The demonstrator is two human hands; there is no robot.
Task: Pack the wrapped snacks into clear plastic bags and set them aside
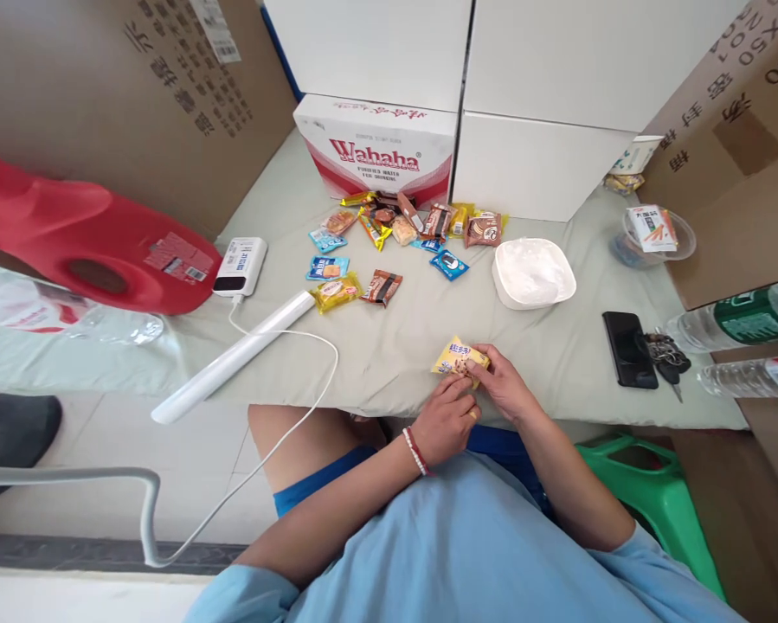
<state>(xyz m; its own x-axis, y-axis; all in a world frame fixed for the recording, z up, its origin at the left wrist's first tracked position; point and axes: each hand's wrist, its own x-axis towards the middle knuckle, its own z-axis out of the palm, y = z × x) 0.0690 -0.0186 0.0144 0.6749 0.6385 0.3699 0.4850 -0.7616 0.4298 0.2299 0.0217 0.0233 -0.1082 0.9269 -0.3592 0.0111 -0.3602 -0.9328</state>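
Observation:
A small yellow cookie packet (453,353) is held just above the near edge of the cloth-covered table. My right hand (506,385) grips its right end, the thumb lying across the printed front. Curled fingers of my left hand (448,419), with a beaded bracelet on the wrist, press at the packet's lower edge; their tips are partly hidden. Beyond the hands lie a brown snack packet (382,287), a yellow snack packet (337,292) and a blue snack packet (449,265). A white plastic tub (535,296) lined with a thin bag stands to their right.
More wrapped snacks (404,230) are heaped against a Wahaha carton (389,147). On the left are a white lamp tube (233,356) with a cable, a white device (241,265) and a red jug (103,234). A phone (628,350), keys (669,356) and bottles (742,316) sit right.

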